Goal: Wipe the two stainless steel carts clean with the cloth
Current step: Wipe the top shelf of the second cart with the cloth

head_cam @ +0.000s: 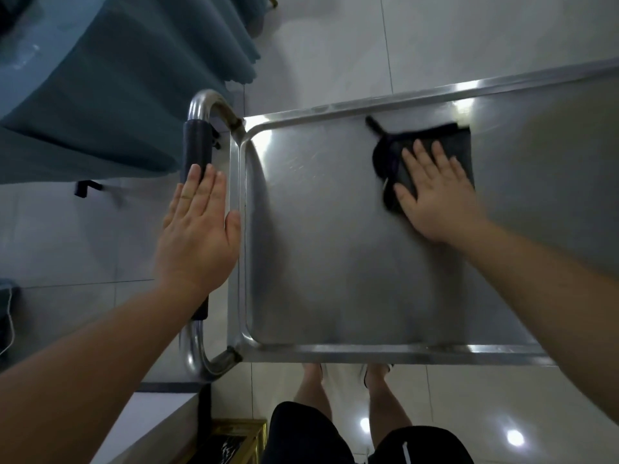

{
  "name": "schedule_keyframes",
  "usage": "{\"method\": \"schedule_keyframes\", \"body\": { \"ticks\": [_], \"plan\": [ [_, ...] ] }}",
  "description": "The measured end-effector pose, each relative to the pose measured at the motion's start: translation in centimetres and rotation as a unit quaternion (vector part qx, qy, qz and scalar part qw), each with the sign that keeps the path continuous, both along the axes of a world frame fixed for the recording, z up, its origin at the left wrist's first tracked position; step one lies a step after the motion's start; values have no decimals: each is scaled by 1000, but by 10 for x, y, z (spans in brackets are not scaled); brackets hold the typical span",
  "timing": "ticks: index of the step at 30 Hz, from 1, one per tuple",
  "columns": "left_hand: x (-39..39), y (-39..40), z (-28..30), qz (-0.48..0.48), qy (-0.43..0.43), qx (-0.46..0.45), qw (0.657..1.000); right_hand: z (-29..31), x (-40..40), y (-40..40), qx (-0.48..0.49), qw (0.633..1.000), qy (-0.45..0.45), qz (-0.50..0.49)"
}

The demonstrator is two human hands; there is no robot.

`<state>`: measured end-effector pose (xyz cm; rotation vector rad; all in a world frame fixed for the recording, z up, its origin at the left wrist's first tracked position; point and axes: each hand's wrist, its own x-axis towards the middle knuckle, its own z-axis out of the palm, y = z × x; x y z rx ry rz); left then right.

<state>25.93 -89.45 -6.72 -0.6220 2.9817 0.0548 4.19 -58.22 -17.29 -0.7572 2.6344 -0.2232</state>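
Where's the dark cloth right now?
The dark grey cloth lies flat on the stainless steel cart's top tray, near its far rim, right of centre, pressed under the right hand.

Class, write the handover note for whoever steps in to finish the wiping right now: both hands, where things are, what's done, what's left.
Right hand: open, fingers flat, pressing the dark cloth on the cart's top tray, near the far rim.
Left hand: open, flat above the black-sleeved handle; contact unclear.
Done: cannot tell how much of the tray is wiped.
Left: rest of this cart; the second cart is not in view.
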Motion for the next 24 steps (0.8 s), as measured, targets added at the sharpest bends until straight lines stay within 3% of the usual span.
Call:
{"method": "schedule_keyframes", "body": {
  "ticks": [3, 7, 10, 17, 24],
  "plan": [
    [0, 1, 1, -1, -1, 1, 1000, 4, 77, 48, -24, 999, 12, 23],
    [0, 0, 1, -4, 4, 5, 1000, 1, 169, 119, 13, 998, 11, 57],
    [1, 0, 1, -8, 1, 4, 1000, 0, 191, 146, 22, 997, 4, 73],
    [1, 0, 1, -13, -8, 4, 1000, -5, 71, 101, -9, 999, 42, 0],
    [0, 4, 4, -4, -6, 8, 1000, -1, -86, 39, 10, 999, -2, -50]
  ]
}}
